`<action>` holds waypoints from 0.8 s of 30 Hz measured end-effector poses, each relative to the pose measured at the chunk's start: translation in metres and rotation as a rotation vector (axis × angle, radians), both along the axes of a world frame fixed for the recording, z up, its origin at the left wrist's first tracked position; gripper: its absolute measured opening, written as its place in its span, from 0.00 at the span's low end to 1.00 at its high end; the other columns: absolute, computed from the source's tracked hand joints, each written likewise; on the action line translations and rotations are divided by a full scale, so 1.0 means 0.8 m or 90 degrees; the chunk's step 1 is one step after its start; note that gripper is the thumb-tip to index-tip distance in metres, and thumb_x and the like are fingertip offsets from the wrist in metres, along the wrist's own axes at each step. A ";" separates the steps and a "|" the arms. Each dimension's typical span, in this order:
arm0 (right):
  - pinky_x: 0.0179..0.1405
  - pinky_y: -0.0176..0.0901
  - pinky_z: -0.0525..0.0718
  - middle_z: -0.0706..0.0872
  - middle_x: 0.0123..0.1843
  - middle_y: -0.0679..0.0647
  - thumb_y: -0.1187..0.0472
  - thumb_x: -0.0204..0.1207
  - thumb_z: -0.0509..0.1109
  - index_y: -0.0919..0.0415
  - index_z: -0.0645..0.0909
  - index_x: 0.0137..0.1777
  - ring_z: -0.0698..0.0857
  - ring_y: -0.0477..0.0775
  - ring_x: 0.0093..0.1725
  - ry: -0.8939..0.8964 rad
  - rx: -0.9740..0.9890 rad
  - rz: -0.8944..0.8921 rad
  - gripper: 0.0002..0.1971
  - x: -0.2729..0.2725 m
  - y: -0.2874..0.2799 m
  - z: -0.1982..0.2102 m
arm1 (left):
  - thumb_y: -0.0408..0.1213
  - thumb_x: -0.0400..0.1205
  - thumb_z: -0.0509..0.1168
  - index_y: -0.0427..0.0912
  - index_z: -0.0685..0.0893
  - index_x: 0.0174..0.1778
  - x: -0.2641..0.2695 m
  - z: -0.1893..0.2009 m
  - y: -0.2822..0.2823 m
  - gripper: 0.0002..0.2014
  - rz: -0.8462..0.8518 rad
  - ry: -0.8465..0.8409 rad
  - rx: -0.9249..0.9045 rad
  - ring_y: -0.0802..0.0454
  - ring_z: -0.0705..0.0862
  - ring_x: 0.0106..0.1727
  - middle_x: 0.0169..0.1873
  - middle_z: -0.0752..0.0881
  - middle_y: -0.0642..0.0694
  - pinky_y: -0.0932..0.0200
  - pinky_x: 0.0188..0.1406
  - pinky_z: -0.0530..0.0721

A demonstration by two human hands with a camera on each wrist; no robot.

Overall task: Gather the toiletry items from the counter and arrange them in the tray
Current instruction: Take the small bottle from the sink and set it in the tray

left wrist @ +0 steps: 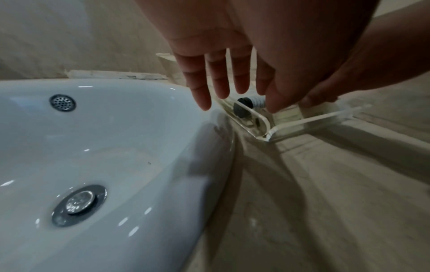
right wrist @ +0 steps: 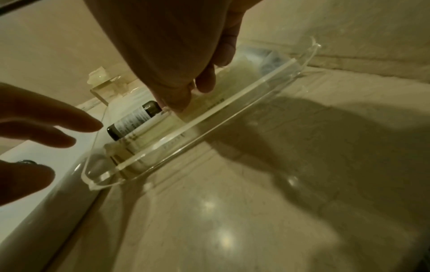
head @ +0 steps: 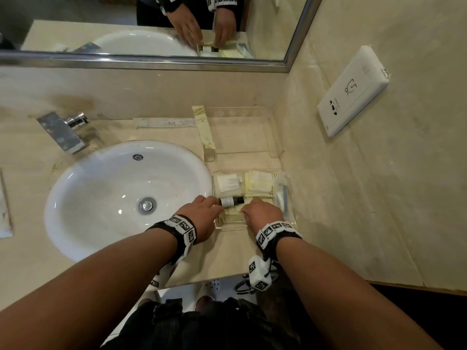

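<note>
A clear acrylic tray [head: 230, 226] sits on the counter right of the sink. In it lie white and pale yellow packets [head: 260, 185], a wrapped toothbrush [head: 283, 195], a dark bottle [head: 231, 201] on its side, and long yellow packets [right wrist: 149, 136] along the front. My left hand [head: 212, 205] hovers at the tray's left edge, its fingers [left wrist: 216, 81] straight and spread near the bottle's cap [left wrist: 242, 108]. My right hand [head: 249, 212] reaches into the tray's front part. Its thumb [right wrist: 174, 99] and curled fingers pinch a long yellow packet there.
A long yellow packet [head: 203, 127] and a clear-wrapped stick [head: 164, 122] lie on the counter by the back wall. A second clear tray [head: 275, 147] stands behind the first. The white sink [head: 101, 188], faucet [head: 63, 132], wall socket [head: 353, 92] and a tube [head: 5, 210] at the far left surround the area.
</note>
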State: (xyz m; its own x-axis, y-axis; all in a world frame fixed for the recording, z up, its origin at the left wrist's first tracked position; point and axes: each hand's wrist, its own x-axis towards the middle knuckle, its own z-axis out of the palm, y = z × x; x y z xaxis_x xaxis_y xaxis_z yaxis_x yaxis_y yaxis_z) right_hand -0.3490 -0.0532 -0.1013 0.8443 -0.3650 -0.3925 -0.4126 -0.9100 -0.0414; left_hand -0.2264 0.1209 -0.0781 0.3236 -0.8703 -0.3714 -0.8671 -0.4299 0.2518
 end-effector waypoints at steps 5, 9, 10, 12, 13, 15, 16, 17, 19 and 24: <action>0.37 0.45 0.77 0.80 0.55 0.57 0.65 0.81 0.65 0.56 0.84 0.59 0.84 0.59 0.43 -0.015 0.027 -0.029 0.11 0.000 0.001 -0.007 | 0.43 0.79 0.62 0.52 0.74 0.74 0.004 -0.002 -0.006 0.24 -0.054 -0.025 0.022 0.43 0.65 0.75 0.78 0.64 0.47 0.45 0.62 0.82; 0.42 0.46 0.78 0.83 0.54 0.53 0.63 0.83 0.62 0.52 0.84 0.62 0.86 0.58 0.51 -0.027 0.078 -0.045 0.13 -0.004 -0.001 -0.010 | 0.43 0.79 0.61 0.52 0.74 0.73 0.021 0.005 -0.014 0.24 -0.030 -0.030 0.014 0.42 0.64 0.76 0.80 0.63 0.45 0.44 0.63 0.82; 0.45 0.47 0.81 0.84 0.56 0.52 0.61 0.85 0.61 0.50 0.84 0.63 0.86 0.58 0.52 -0.033 0.096 -0.057 0.13 -0.002 -0.002 -0.008 | 0.43 0.80 0.60 0.51 0.74 0.74 0.027 0.008 -0.016 0.23 -0.021 -0.033 0.015 0.42 0.64 0.77 0.80 0.62 0.45 0.44 0.64 0.81; 0.49 0.48 0.83 0.85 0.58 0.50 0.57 0.86 0.59 0.48 0.85 0.63 0.86 0.56 0.53 -0.049 0.117 -0.069 0.14 0.006 -0.004 0.000 | 0.43 0.82 0.60 0.51 0.73 0.75 0.040 0.016 -0.019 0.23 -0.003 -0.037 0.015 0.41 0.62 0.79 0.81 0.61 0.44 0.44 0.66 0.80; 0.49 0.49 0.84 0.85 0.57 0.49 0.56 0.86 0.59 0.48 0.85 0.62 0.86 0.55 0.52 -0.062 0.121 -0.070 0.14 0.012 -0.005 0.005 | 0.44 0.82 0.60 0.51 0.73 0.75 0.046 0.019 -0.020 0.23 0.006 -0.036 0.016 0.42 0.62 0.79 0.82 0.61 0.45 0.44 0.67 0.79; 0.51 0.50 0.85 0.85 0.56 0.48 0.55 0.85 0.58 0.47 0.85 0.61 0.86 0.54 0.51 -0.097 0.127 -0.073 0.14 0.029 -0.004 0.018 | 0.45 0.82 0.61 0.52 0.72 0.76 0.060 0.027 -0.023 0.24 0.030 -0.038 0.012 0.42 0.61 0.80 0.82 0.60 0.45 0.45 0.67 0.79; 0.52 0.50 0.85 0.85 0.57 0.47 0.55 0.85 0.58 0.47 0.85 0.62 0.87 0.53 0.53 -0.114 0.134 -0.079 0.14 0.040 -0.004 0.024 | 0.45 0.82 0.62 0.52 0.71 0.76 0.068 0.030 -0.025 0.25 0.045 -0.040 0.010 0.42 0.60 0.80 0.82 0.60 0.46 0.45 0.67 0.79; 0.54 0.50 0.84 0.85 0.59 0.46 0.55 0.84 0.58 0.47 0.84 0.63 0.86 0.52 0.54 -0.131 0.143 -0.089 0.15 0.053 -0.003 0.029 | 0.45 0.82 0.62 0.53 0.71 0.77 0.076 0.034 -0.028 0.25 0.060 -0.042 0.006 0.43 0.60 0.80 0.82 0.60 0.46 0.45 0.67 0.79; 0.56 0.50 0.85 0.84 0.63 0.46 0.55 0.83 0.59 0.47 0.82 0.67 0.86 0.52 0.56 -0.158 0.159 -0.112 0.17 0.084 0.001 0.039 | 0.46 0.81 0.63 0.52 0.70 0.77 0.093 0.040 -0.032 0.26 0.078 -0.049 -0.004 0.42 0.59 0.80 0.82 0.60 0.46 0.45 0.68 0.78; 0.52 0.47 0.84 0.78 0.69 0.49 0.51 0.81 0.62 0.45 0.78 0.71 0.86 0.54 0.54 -0.186 0.184 -0.158 0.19 0.168 0.008 0.064 | 0.47 0.80 0.64 0.51 0.69 0.78 0.144 0.056 -0.038 0.28 0.124 -0.058 -0.034 0.42 0.60 0.80 0.81 0.62 0.46 0.44 0.69 0.78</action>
State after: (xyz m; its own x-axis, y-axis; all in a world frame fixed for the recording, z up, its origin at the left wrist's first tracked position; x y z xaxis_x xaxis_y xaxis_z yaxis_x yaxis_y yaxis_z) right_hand -0.2146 -0.0471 -0.0501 0.8355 -0.4803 -0.2670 -0.5494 -0.7198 -0.4244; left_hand -0.1108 0.0902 -0.0333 0.5181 -0.8052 -0.2883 -0.7890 -0.5801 0.2024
